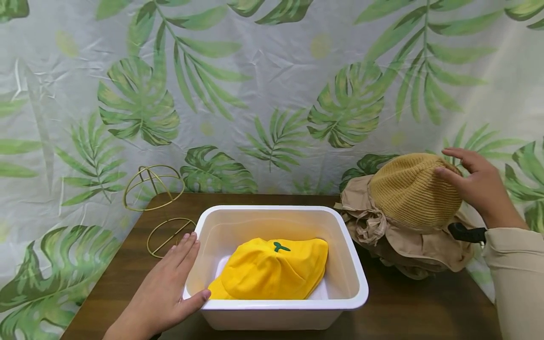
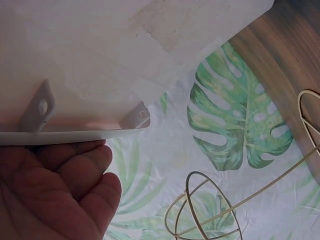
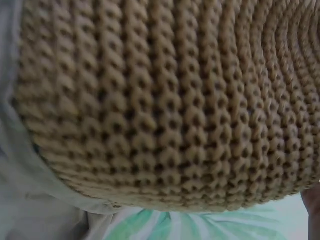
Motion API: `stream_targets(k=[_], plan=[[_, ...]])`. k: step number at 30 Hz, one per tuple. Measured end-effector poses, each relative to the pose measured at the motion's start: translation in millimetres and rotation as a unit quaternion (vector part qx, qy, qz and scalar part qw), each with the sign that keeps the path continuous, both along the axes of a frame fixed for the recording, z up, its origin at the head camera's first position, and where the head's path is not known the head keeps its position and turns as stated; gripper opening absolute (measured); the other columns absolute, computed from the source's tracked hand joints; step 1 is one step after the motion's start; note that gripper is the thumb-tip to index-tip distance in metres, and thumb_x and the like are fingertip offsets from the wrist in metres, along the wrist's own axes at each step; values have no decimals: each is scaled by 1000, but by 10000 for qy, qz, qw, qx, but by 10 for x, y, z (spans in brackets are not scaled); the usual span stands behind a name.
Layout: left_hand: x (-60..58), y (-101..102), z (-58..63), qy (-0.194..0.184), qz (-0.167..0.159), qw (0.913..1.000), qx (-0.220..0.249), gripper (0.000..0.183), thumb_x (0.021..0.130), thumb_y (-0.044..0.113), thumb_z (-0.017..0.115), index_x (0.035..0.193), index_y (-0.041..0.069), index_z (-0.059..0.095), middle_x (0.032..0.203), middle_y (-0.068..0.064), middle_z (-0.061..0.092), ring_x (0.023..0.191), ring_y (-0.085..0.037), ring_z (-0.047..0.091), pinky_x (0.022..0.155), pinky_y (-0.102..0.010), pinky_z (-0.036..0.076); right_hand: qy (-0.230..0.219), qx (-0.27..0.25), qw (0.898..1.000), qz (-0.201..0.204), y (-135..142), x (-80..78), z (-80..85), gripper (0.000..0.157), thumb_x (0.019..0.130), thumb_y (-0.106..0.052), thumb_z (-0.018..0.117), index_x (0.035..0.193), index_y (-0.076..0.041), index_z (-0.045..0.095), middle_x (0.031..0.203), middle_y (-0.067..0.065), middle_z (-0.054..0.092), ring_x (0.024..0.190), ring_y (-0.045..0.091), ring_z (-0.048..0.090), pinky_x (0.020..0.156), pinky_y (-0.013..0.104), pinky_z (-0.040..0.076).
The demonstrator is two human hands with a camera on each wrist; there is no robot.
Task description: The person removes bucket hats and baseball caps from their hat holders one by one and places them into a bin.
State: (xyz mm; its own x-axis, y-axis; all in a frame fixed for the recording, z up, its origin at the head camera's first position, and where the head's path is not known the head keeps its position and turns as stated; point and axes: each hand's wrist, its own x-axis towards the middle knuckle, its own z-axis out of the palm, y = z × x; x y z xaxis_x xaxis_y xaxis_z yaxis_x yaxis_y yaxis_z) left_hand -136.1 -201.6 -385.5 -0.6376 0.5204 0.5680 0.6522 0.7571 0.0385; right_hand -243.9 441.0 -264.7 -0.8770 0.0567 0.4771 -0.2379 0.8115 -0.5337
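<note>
My left hand [image 1: 163, 283] lies against the left rim of a white plastic basin [image 1: 354, 283], fingers extended and thumb near its front corner. From below, the left wrist view shows fingers [image 2: 85, 175] touching the rim's underside. Inside the basin is a yellow cloth hat [image 1: 272, 271] with a green sprout mark. At the right, my right hand [image 1: 480, 184] is at the top of a mustard ribbed knit hat [image 1: 412, 193], thumb and fingers spread apart. That hat sits on beige cloth hats [image 1: 429, 248], one with a gathered bow. Knit ribs [image 3: 165, 110] fill the right wrist view.
A gold wire stand [image 1: 153, 189] with rounded frames is behind and left of the basin. Everything stands on a dark wooden table [image 1: 127, 264]. A leaf-patterned cloth [image 1: 272, 94] hangs directly behind the table.
</note>
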Motion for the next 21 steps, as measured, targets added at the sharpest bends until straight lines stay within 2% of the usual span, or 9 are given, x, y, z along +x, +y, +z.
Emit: stream_targets(k=[3, 4, 7, 10, 11, 15, 17, 19, 21], plan=[[3, 3, 0, -5, 4, 10000, -9, 87, 89, 57, 60, 138, -14, 48, 148, -27, 43, 136, -41, 41, 118, -21, 2, -447, -120, 9987, 219, 57, -64, 24, 62, 98, -34, 63, 154, -25, 39, 163, 1, 23, 145, 45, 20, 111, 67, 18], [5, 4, 2, 1, -3, 10000, -4, 87, 89, 57, 60, 138, -14, 48, 148, -27, 43, 136, -41, 41, 118, -21, 2, -521, -97, 9982, 296, 74, -84, 27, 61, 98, -34, 62, 154, -25, 39, 162, 0, 23, 146, 39, 20, 114, 61, 19], [9, 7, 9, 13, -10, 10000, 4, 86, 89, 57, 59, 138, -13, 48, 148, -27, 43, 136, -41, 42, 118, -22, 3, -739, -89, 9960, 488, 107, -131, 36, 59, 99, -33, 60, 154, -24, 39, 160, -6, 27, 148, 38, 17, 114, 62, 18], [12, 11, 13, 21, -28, 10000, 37, 86, 89, 56, 60, 138, -14, 48, 148, -27, 43, 135, -41, 42, 118, -22, 3, -949, -125, 9938, 557, 125, -161, 27, 59, 100, -33, 59, 154, -24, 39, 160, -1, 27, 146, 43, 17, 110, 68, 20], [13, 11, 13, 19, -28, 10000, 47, 86, 88, 56, 60, 138, -14, 48, 148, -27, 43, 135, -41, 42, 118, -22, 3, -1028, -134, 9930, 558, 123, -170, 29, 59, 100, -34, 59, 154, -24, 39, 160, 2, 26, 143, 51, 16, 104, 74, 19], [14, 8, 12, 17, -37, 9999, 108, 86, 87, 55, 61, 138, -13, 48, 148, -27, 43, 135, -41, 42, 118, -22, 3, -1196, -96, 9917, 466, 114, -198, 13, 60, 99, -38, 59, 154, -23, 40, 160, 16, 26, 139, 55, 22, 99, 73, 27], [12, 7, 11, 11, -43, 9999, 128, 87, 87, 55, 62, 138, -13, 48, 148, -26, 43, 136, -41, 42, 118, -22, 3, -1162, -53, 9925, 382, 108, -205, 3, 58, 99, -39, 59, 152, -22, 44, 156, 9, 33, 138, 51, 29, 98, 60, 37], [9, 6, 10, 5, -50, 9999, 144, 87, 87, 55, 62, 139, -13, 47, 149, -26, 42, 136, -41, 42, 118, -22, 4, -1085, -70, 9936, 316, 105, -206, -11, 55, 98, -40, 60, 149, -22, 48, 149, -4, 41, 135, 35, 39, 94, 38, 43], [6, 6, 11, -7, -51, 9999, 149, 87, 87, 55, 62, 139, -13, 47, 149, -26, 42, 136, -42, 42, 118, -22, 4, -944, -102, 9951, 267, 105, -208, -26, 52, 98, -40, 61, 145, -20, 53, 137, -18, 47, 124, 16, 46, 82, 20, 41]])
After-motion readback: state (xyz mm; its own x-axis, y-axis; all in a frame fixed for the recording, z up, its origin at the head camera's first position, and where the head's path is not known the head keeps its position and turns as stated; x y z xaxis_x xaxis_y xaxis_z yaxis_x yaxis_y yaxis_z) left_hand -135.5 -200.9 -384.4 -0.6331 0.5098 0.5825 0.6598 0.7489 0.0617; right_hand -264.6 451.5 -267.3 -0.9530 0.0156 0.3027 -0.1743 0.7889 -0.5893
